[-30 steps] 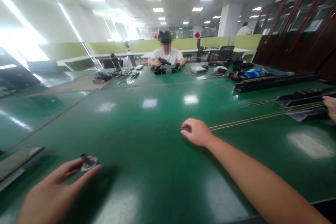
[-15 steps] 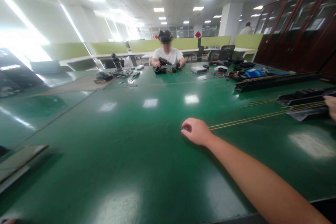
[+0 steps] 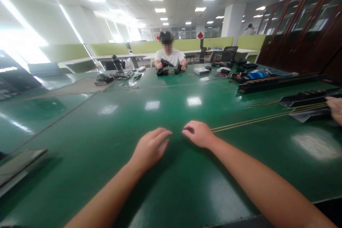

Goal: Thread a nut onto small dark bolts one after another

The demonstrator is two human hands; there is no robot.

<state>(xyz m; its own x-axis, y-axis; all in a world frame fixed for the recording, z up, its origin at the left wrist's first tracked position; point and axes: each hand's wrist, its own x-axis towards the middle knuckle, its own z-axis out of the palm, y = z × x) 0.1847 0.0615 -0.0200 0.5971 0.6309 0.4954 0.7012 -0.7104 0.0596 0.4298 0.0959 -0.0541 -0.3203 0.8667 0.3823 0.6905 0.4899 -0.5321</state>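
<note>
My right hand (image 3: 199, 134) is closed above the green table (image 3: 114, 156), fingers curled round a small dark thing that I cannot make out. Two thin brass-coloured rods (image 3: 251, 122) stretch from behind its wrist toward the right. Facing it from the left, my left hand (image 3: 151, 148) has its thumb and fingers apart with nothing between them. A short gap separates the two hands.
Across the table a person (image 3: 171, 56) handles a dark tool. Dark channels (image 3: 278, 84) and more rods lie at the right, where another person's hand (image 3: 334, 108) shows. A flat board (image 3: 21, 165) sits at the left edge.
My left hand has come in from the lower left to near my right hand. My right hand has hardly moved.
</note>
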